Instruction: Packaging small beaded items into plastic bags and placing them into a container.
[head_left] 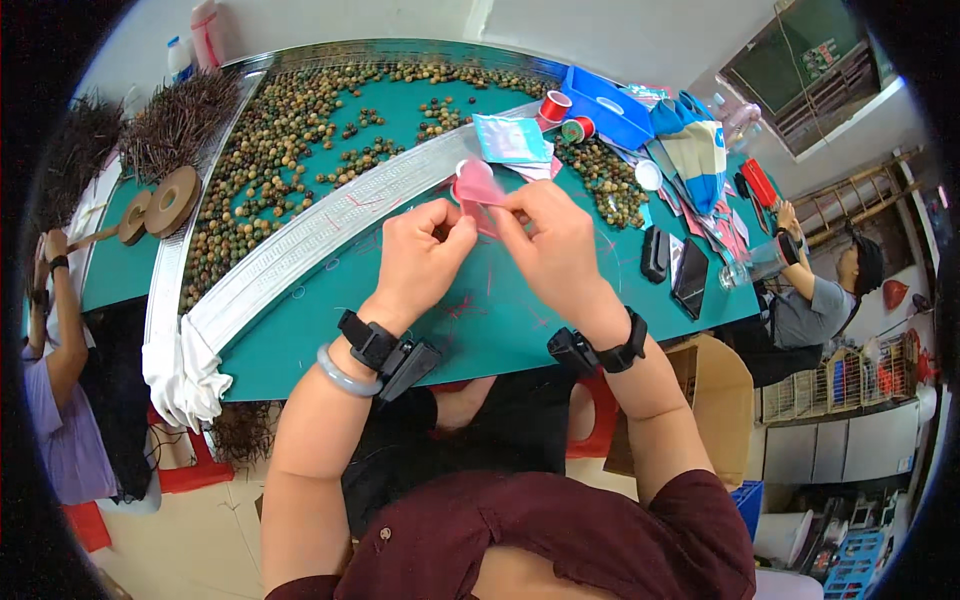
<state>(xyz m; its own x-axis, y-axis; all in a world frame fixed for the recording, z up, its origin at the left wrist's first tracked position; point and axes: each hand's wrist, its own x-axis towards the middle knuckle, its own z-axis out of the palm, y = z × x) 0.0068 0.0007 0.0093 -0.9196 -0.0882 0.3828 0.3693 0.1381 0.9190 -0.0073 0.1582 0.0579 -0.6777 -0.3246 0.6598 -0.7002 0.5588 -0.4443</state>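
While hands hold film, rail lies beyond.

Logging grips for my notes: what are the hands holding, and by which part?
The right hand pinches a pink piece by its right side; whether the left hand holds it too cannot be told.

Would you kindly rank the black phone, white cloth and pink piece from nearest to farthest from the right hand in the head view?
From the right hand:
1. Pink piece: in its grasp.
2. Black phone: to its right.
3. White cloth: far to its left.
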